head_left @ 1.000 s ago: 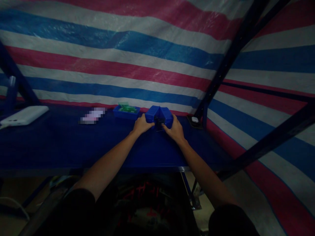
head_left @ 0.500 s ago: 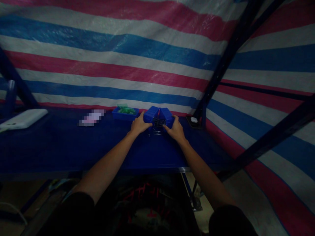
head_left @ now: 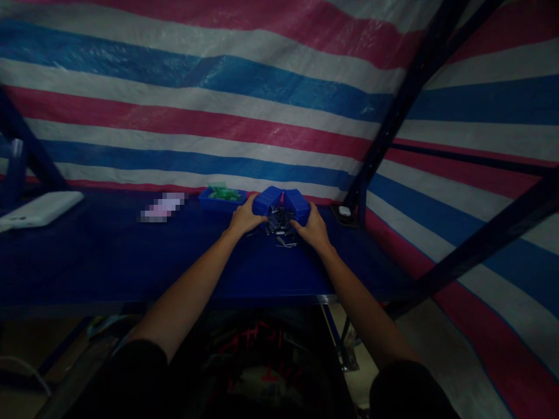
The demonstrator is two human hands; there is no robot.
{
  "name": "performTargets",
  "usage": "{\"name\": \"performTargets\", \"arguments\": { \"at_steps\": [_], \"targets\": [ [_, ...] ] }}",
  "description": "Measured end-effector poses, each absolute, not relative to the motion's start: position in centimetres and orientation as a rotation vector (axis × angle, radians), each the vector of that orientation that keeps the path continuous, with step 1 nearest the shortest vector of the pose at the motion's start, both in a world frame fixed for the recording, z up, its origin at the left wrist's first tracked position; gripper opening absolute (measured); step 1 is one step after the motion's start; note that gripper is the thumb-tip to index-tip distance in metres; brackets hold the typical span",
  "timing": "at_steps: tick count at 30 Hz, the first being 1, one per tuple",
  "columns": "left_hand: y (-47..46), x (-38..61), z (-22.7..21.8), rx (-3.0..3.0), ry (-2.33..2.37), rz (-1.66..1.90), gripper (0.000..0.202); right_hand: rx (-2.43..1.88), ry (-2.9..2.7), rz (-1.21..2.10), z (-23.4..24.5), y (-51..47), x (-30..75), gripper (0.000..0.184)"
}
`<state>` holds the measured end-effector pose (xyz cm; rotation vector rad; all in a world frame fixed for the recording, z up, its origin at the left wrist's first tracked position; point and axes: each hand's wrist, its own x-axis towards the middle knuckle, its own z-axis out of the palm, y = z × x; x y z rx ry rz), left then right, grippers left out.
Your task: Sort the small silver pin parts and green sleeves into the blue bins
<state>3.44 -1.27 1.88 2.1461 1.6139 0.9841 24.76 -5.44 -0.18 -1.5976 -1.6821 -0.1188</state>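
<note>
Seemingly tilted to spill slim silvery metal pieces (head_left: 280, 222): two blue plastic bins (head_left: 268, 199).
Left hand (head_left: 245, 217) grips one, right hand (head_left: 313, 228) another.

The left forearm (head_left: 196, 282) is slanting forward and inward to the right; the right forearm (head_left: 360, 299) is mirroring it, angling to the left. Both are showing bare skin. The left grip (head_left: 245, 218) and the right grip (head_left: 315, 227) are facing each other slightly apart, each clasping from its outer side, with thumbs (head_left: 262, 219) pointing inward on the near side.
</note>
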Motion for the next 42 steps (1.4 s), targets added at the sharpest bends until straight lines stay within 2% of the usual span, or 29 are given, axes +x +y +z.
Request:
{"name": "performTargets", "arguments": {
  "at_steps": [15, 20, 26, 29, 36, 42],
  "targets": [
    [-2.6, 2.8, 2.9, 2.277, 1.589, 0.909, 0.08, -1.581, -1.643, -0.063, -0.4, -5.5, 25.6, 0.078],
    [-3.0, 2.3, 2.8, 2.293, 1.525, 0.959, 0.086, -1.524, -1.673, -0.066, -0.5, -5.6, 25.9, 0.081],
    [-2.5, 1.9, 2.6, 2.289, 1.53, 0.972, 0.07, -1.476, -1.671, -0.037, -0.7, -5.9, 26.1, 0.081],
    [-2.4, 1.3, 3.0, 2.33, 1.438, 1.021, 0.069, -1.469, -1.684, -0.041, -0.7, -6.0, 26.2, 0.081],
    [-4.4, -1.3, 3.6, 2.329, 1.232, 1.188, 0.067, -1.389, -1.747, -0.067, -0.6, -6.1, 26.4, 0.062],
    [-5.0, -3.0, 3.2, 2.124, 1.076, 1.396, 0.066, -1.435, -1.645, -0.016, -0.6, -6.3, 26.2, 0.079]
  ]
}}
